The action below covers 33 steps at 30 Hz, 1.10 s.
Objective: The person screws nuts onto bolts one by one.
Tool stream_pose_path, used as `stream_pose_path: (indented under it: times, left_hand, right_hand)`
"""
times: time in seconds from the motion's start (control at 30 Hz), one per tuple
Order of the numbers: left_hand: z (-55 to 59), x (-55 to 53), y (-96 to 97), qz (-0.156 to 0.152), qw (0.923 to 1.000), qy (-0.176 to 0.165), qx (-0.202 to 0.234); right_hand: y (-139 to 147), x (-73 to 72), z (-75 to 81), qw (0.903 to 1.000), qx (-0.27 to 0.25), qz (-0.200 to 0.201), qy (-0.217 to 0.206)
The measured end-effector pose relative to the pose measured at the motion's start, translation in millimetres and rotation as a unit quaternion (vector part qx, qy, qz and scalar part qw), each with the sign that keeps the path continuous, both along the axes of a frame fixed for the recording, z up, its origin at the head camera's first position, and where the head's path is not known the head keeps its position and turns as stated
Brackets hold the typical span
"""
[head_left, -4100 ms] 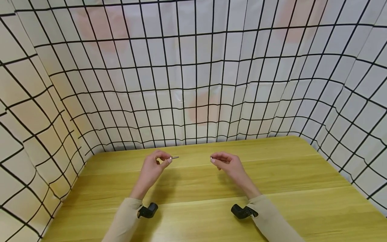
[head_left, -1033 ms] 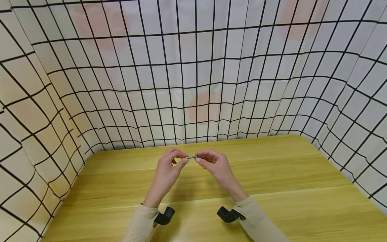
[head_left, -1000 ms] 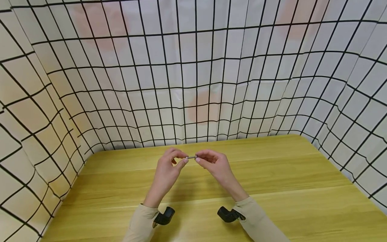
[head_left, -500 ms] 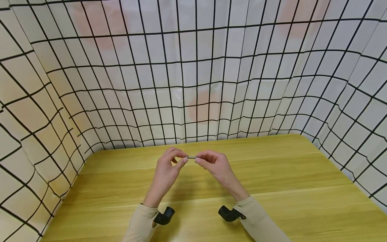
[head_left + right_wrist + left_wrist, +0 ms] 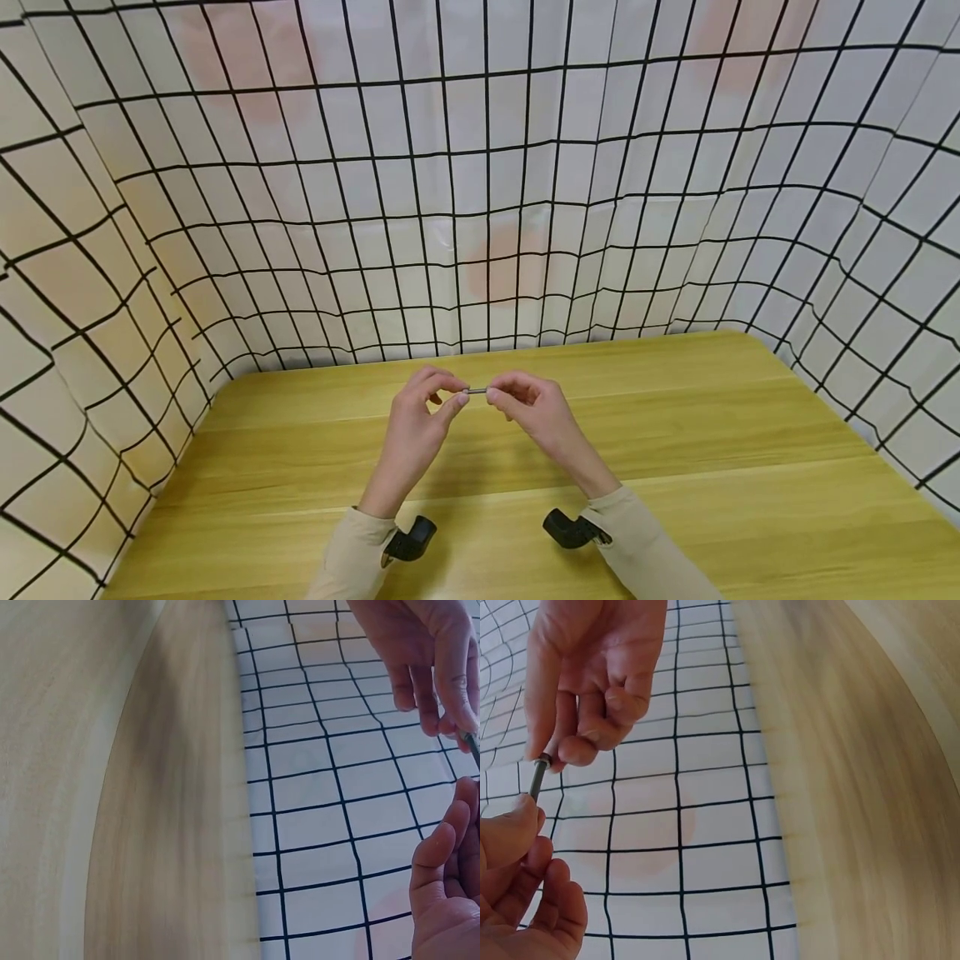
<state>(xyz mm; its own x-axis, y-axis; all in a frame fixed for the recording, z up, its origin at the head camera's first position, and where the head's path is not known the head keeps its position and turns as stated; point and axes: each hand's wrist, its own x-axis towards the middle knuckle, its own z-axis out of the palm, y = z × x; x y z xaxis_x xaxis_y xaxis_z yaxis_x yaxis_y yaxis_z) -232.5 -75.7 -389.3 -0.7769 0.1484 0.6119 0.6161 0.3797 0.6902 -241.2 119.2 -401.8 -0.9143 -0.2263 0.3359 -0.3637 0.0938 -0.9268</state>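
My left hand (image 5: 411,429) pinches one end of a thin grey metal bolt (image 5: 476,391) between thumb and fingertips, above the table. Facing it, my right hand (image 5: 542,410) holds thumb and fingers at the bolt's other end. In the left wrist view a small ring-like nut (image 5: 544,759) sits at that end, pinched by the right fingertips; the bolt's shank (image 5: 537,781) runs down to the left thumb. Ridges like thread show on the bolt (image 5: 472,745) in the right wrist view, where the frame edge cuts it off. The fingers hide both bolt ends.
A wood-grain table (image 5: 675,433) lies beneath both hands. White sheeting with a black grid (image 5: 480,192) stands around its back and sides. Black wrist-worn devices (image 5: 411,538) stick out from beige sleeves (image 5: 648,542).
Compared with about four seconds ago, the hands have come together, and the bolt's free end now meets the right fingertips. Over the last second only slight shifts of the hands show.
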Motion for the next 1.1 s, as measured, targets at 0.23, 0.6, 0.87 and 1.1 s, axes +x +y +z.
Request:
stream_pose_path:
  times: [0.23, 0.6, 0.87, 1.1]
  left_hand:
    - [-0.6, 0.5, 0.0, 0.001, 0.9999, -0.010, 0.003]
    - [0.1, 0.3, 0.0, -0.009, 0.9992, -0.038, 0.012]
    - [0.9, 0.1, 0.0, -0.009, 0.9993, -0.035, 0.013]
    - [1.1, 1.4, 0.6, -0.014, 0.9992, -0.028, 0.025]
  right_hand:
    - [2.4, -0.6, -2.5, 0.9998, -0.017, 0.008, 0.006]
    - [6.1, -0.1, -1.1, 0.9994, -0.025, 0.016, 0.019]
    - [7.6, 0.5, 0.8, 0.9999, 0.001, 0.010, 0.010]
    - [8.0, 0.1, 1.3, 0.9998, 0.003, 0.006, 0.019]
